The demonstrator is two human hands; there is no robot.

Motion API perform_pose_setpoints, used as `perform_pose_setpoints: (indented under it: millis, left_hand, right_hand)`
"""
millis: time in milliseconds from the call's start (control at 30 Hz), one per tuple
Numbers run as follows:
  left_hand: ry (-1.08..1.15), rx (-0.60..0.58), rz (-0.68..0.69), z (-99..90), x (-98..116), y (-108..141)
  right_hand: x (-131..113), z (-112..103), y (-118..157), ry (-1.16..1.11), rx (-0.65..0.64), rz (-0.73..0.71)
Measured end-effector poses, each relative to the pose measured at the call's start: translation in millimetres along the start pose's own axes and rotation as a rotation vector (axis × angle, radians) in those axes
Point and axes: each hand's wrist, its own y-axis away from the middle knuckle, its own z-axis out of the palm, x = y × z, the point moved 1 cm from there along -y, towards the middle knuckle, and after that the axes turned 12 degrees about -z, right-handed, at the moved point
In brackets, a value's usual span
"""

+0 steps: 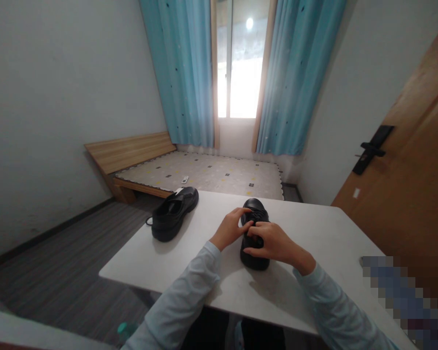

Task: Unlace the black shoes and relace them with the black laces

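Note:
A black lace-up shoe (pixel 254 260) stands on the white table in front of me, its toe pointing away. My left hand (pixel 234 226) is at its left side, with thumb and fingers closed on the upper by the laces (pixel 257 214). From the right, my right hand (pixel 275 241) reaches over the opening, fingers curled and thumb against the shoe's side. Part of the tongue and opening is hidden behind my fingers. To the left, apart from both hands, sits the other black shoe (pixel 173 216), a loop sticking out at its heel.
The white table (pixel 208 214) has its left edge near the other shoe. A pixelated patch (pixel 401 291) covers something at the right edge. Behind stands a bed (pixel 219 172) with a small white object (pixel 185 179) on it. A wooden door (pixel 405 160) is at the right.

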Motion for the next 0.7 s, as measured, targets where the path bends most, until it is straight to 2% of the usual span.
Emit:
perform_pose_setpoints:
  millis: [133,267,400,500,567,700]
  left_hand:
    - [0.006,0.004,0.01,-0.9,0.6,-0.1]
    - [0.002,-0.006,0.011,-2.0,2.1,0.4]
    - [-0.005,-0.014,0.007,-3.2,4.1,0.8]
    - [-0.008,-0.017,0.003,-3.7,4.9,0.8]
    - [-0.007,-0.017,0.0,-3.8,4.9,0.9]
    - [0.001,-0.016,0.004,-3.2,3.9,1.2]
  right_hand:
    - [0.6,-3.8,-0.7,-0.131,0.058,0.008]
    - [6.3,-15.6,-0.4,-0.267,0.244,0.102]
    - [22.6,-22.8,3.7,-0.148,0.474,0.251]
    - [37.3,-18.0,6.6,-0.073,0.571,0.323]
    - [44.9,-11.2,7.1,-0.061,0.572,0.339]
    - [51.3,3.7,5.4,-0.072,0.485,0.313]
